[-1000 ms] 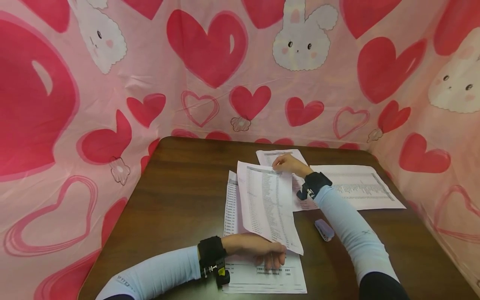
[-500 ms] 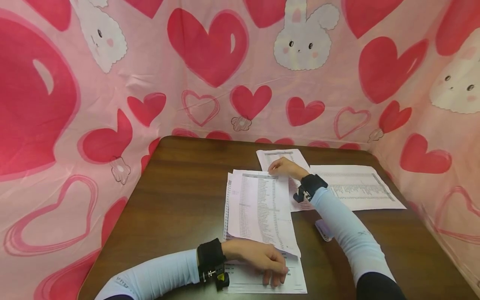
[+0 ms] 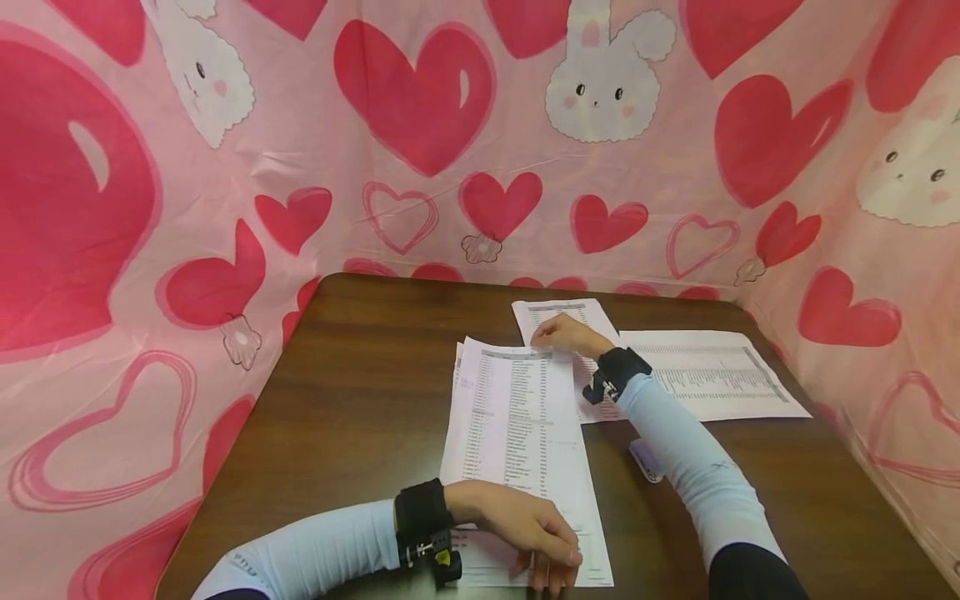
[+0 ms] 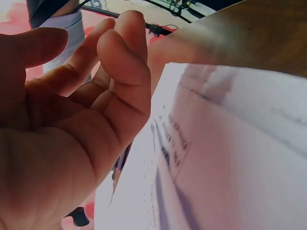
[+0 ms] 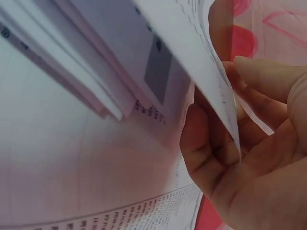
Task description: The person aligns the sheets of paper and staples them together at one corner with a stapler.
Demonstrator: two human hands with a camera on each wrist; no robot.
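A printed sheet of paper (image 3: pixel 517 425) lies over a stack of papers (image 3: pixel 592 558) in the middle of the table, its top corners slightly raised. My right hand (image 3: pixel 572 335) pinches the sheet's upper right corner. In the right wrist view the edge of the sheet (image 5: pixel 211 81) passes between the thumb and fingers of that hand (image 5: pixel 259 158), with layered pages below. Over the lower end of the stack is my left hand (image 3: pixel 517 525), its fingers loosely bent. The left wrist view shows nothing held in this hand (image 4: pixel 91 105), beside the papers (image 4: pixel 230 143).
More printed sheets (image 3: pixel 720 375) lie on the right of the brown table (image 3: pixel 375 375), and another sheet (image 3: pixel 540 312) lies behind my right hand. A small purple stapler (image 3: pixel 645 460) sits beside my right forearm. A pink heart-patterned cloth (image 3: pixel 420 225) surrounds the table.
The lifted sheet has come down and now lies flatter over the stack. My right hand has shifted slightly left and down with its corner; my left hand has moved slightly toward the near edge.
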